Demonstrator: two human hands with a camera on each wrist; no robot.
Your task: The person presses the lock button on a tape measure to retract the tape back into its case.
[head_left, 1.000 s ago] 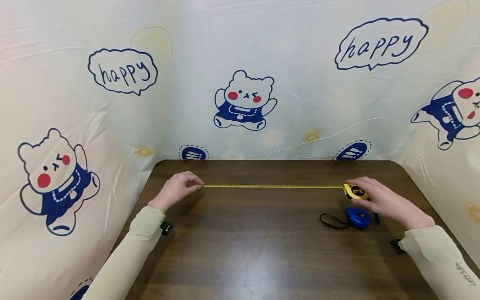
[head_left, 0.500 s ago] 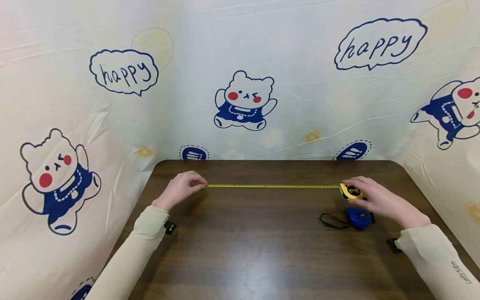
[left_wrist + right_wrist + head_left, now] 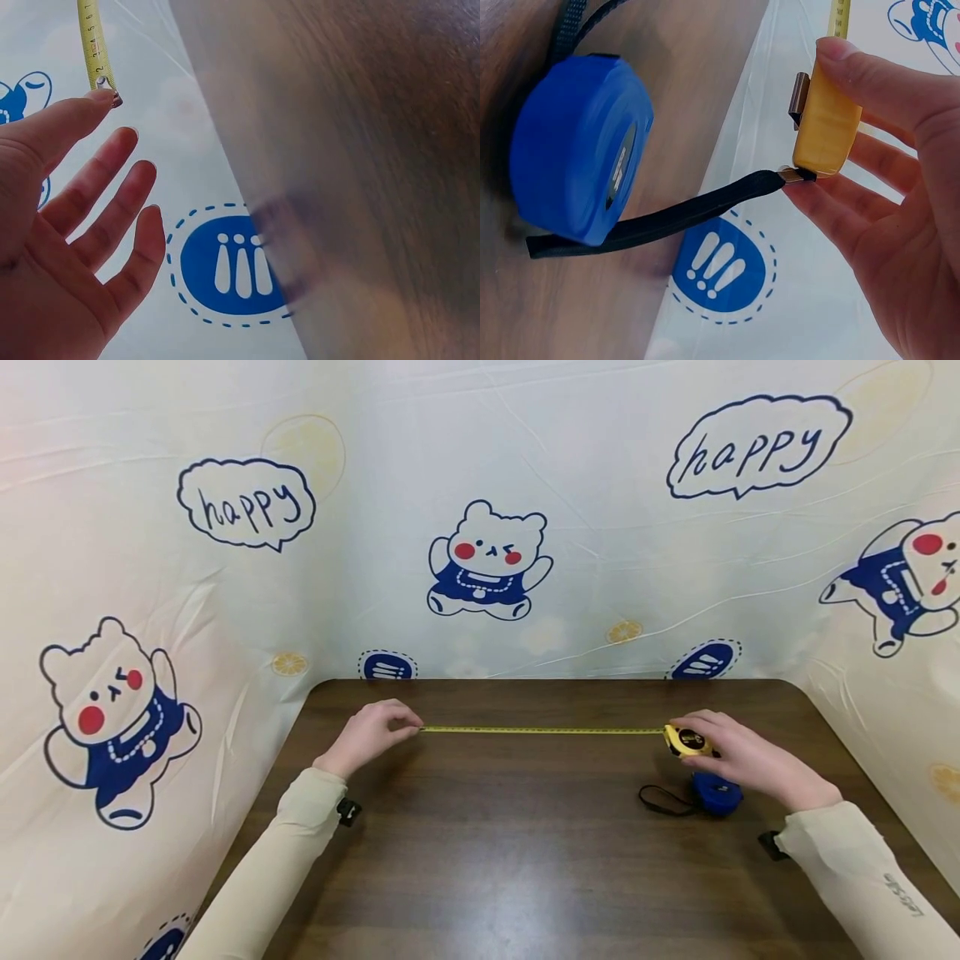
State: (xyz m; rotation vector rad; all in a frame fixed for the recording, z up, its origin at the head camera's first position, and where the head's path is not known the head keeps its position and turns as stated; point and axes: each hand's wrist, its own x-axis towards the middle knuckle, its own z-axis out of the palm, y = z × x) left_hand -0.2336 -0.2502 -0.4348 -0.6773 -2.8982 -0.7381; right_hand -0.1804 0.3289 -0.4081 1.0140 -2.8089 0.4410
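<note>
In the head view my left hand pinches the hooked end of a yellow tape blade between thumb and a finger. The left wrist view shows the metal end hook at the thumb tip, the other fingers spread apart. My right hand grips a yellow tape measure by its case, thumb on one side and fingers on the other. Between the hands the blade runs straight across, above the table. A black strap hangs from the yellow case. Below the right hand lies a blue tape measure.
The blue tape measure's black cord loop lies on the brown wooden table. Pale curtains printed with bears rise behind the table and at both sides.
Both hands have moved inward, the left hand to the right and the right hand to the left. The stretch of blade between them has become shorter. The blue tape measure stays put.
</note>
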